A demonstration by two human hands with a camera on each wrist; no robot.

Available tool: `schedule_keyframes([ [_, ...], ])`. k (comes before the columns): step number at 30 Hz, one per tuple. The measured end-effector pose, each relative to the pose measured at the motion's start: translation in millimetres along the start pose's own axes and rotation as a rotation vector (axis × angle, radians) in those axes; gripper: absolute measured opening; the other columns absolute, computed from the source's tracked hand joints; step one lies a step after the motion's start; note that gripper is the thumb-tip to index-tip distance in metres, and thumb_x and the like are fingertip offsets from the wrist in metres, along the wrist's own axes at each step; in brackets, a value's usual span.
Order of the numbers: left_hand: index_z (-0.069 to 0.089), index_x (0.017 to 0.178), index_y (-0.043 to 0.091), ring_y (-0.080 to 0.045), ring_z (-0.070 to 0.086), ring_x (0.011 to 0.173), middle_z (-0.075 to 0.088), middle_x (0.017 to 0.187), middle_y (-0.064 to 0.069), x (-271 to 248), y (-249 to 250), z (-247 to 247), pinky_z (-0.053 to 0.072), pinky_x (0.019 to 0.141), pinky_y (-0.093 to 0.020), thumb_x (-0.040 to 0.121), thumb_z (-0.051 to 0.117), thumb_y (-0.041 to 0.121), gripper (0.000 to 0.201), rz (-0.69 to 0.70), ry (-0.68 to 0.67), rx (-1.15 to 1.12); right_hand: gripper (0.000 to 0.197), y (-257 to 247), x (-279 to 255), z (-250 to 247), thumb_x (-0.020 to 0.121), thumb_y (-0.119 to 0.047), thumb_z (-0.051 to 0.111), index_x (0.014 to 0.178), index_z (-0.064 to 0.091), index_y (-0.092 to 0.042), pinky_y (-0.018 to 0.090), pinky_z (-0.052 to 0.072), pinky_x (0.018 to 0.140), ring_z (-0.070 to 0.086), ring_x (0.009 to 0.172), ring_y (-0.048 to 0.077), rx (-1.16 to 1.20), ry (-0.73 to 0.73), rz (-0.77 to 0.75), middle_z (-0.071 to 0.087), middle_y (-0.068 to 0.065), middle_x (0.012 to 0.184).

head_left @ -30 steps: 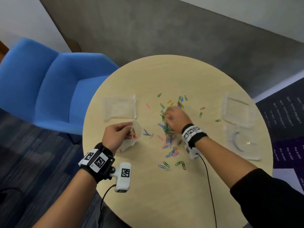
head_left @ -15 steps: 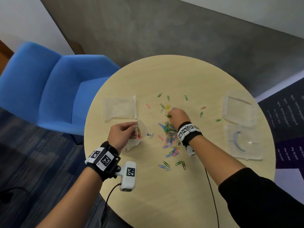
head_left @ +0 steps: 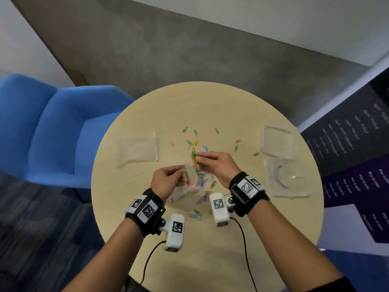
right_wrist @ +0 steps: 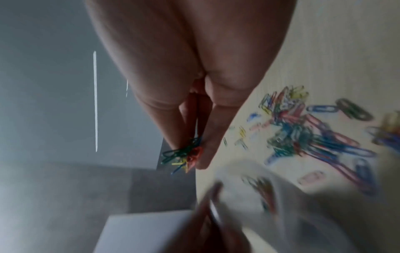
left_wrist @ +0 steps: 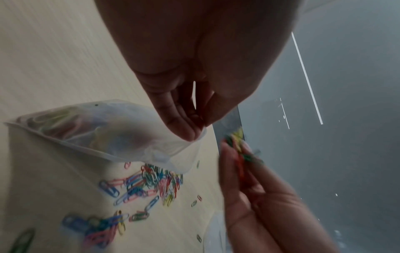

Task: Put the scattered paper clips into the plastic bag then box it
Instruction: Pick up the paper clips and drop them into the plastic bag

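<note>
Only our left wrist cam shows clips already inside the plastic bag (left_wrist: 103, 131), mouth pointing toward our right hand (head_left: 216, 163); left hand (head_left: 168, 182) pinches its rim, right pinches a clip bunch (right_wrist: 184, 156)

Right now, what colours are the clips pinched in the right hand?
Mostly green, with some red and yellow: the clips in the right hand, clearest in the right wrist view.

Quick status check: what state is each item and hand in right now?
plastic bag: mouth held open, some clips inside
left hand: pinching the bag's rim
right hand: pinching a bunch of clips beside the bag mouth
loose paper clips: scattered on the table
spare bag: lying flat
clear box: empty, unlidded
</note>
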State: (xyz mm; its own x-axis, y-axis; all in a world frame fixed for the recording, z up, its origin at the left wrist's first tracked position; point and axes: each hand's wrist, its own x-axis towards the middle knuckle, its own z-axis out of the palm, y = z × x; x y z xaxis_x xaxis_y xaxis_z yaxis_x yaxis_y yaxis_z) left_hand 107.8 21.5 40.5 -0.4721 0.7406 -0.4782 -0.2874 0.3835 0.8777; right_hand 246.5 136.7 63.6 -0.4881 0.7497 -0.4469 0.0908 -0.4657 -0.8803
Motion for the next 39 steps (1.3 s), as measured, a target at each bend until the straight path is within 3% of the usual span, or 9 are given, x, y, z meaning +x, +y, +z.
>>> schedule_keyframes([
  [6,0.071,0.109,0.000,-0.017,0.062,0.064,0.071,0.081,-0.014,-1.5,-2.9,12.2,0.055,0.059,-0.018,0.092,0.061,0.004,0.020,0.038,0.009,0.003,0.014,39.7,-9.5,21.2,0.091,-0.013,0.065,0.096,0.075,-0.004,0.036,0.058,0.082,0.069,0.082,0.024,-0.617,0.119,-0.079,0.074,0.014,0.092],
  [11,0.062,0.124,0.002,-0.005,0.063,0.055,0.070,0.075,-0.005,-0.5,-1.6,3.1,0.057,0.070,-0.027,0.094,0.059,0.009,0.031,0.099,-0.007,0.150,0.034,23.9,-9.1,27.2,0.094,-0.002,0.047,0.119,0.068,-0.009,0.042,0.054,0.094,0.065,0.108,0.024,-0.728,-0.108,-0.030,0.069,0.012,0.118],
  [16,0.055,0.131,-0.001,-0.006,0.063,0.055,0.067,0.075,-0.007,2.3,2.3,-6.2,0.055,0.063,-0.020,0.093,0.060,0.005,0.039,0.038,-0.071,0.100,0.014,11.6,-2.6,16.1,0.072,-0.006,0.080,0.082,0.074,-0.014,0.034,0.060,0.077,0.071,0.075,0.014,-0.843,-0.108,-0.197,0.075,0.003,0.080],
  [21,0.052,0.134,0.003,-0.006,0.061,0.058,0.063,0.075,-0.007,0.9,3.3,-11.0,0.053,0.063,-0.019,0.094,0.058,0.003,0.041,0.019,-0.138,0.076,0.006,7.1,-5.1,20.1,0.081,-0.014,0.071,0.079,0.076,-0.011,0.034,0.061,0.068,0.071,0.064,0.014,-0.943,-0.277,-0.241,0.074,0.003,0.070],
  [24,0.056,0.133,0.006,-0.014,0.057,0.069,0.060,0.077,-0.005,3.8,3.7,-15.2,0.052,0.069,-0.026,0.095,0.053,0.003,0.039,-0.002,-0.111,0.061,0.012,3.1,18.8,-5.5,0.089,-0.016,0.066,0.095,0.075,-0.009,0.038,0.061,0.075,0.072,0.074,0.018,-0.801,-0.055,-0.234,0.075,0.007,0.086],
  [26,0.058,0.132,0.009,-0.018,0.053,0.073,0.059,0.077,-0.004,4.9,3.7,-18.1,0.050,0.072,-0.030,0.095,0.051,0.004,0.038,-0.026,-0.081,0.048,0.034,14.3,44.6,-29.9,0.092,-0.029,0.063,0.122,0.065,-0.014,0.043,0.053,0.096,0.065,0.105,0.023,-1.041,0.082,-0.200,0.067,0.009,0.119],
  [28,0.060,0.130,0.011,-0.019,0.052,0.074,0.059,0.075,-0.003,5.0,3.7,-19.8,0.049,0.069,-0.029,0.094,0.050,0.004,0.038,-0.032,-0.050,0.043,0.069,35.6,61.0,-42.6,0.089,-0.051,0.059,0.147,0.039,-0.019,0.046,0.037,0.111,0.040,0.136,0.031,-1.328,0.023,-0.053,0.038,0.012,0.152],
  [31,0.063,0.126,0.013,-0.020,0.052,0.076,0.060,0.077,-0.004,4.7,3.2,-22.2,0.049,0.066,-0.026,0.092,0.048,0.004,0.038,-0.031,-0.014,0.041,0.090,66.5,62.7,-41.6,0.079,-0.074,0.051,0.151,0.022,-0.026,0.053,0.036,0.109,0.028,0.141,0.031,-1.588,-0.044,-0.094,0.023,0.005,0.158],
  [39,0.065,0.120,0.015,-0.018,0.053,0.071,0.063,0.078,-0.002,6.0,7.2,-24.8,0.048,0.064,-0.025,0.093,0.049,0.004,0.033,-0.037,0.023,0.040,0.032,96.7,43.9,-32.4,0.097,-0.012,0.049,0.128,0.058,-0.013,0.042,0.051,0.083,0.052,0.108,0.031,-1.673,-0.122,-0.414,0.055,0.011,0.122],
])
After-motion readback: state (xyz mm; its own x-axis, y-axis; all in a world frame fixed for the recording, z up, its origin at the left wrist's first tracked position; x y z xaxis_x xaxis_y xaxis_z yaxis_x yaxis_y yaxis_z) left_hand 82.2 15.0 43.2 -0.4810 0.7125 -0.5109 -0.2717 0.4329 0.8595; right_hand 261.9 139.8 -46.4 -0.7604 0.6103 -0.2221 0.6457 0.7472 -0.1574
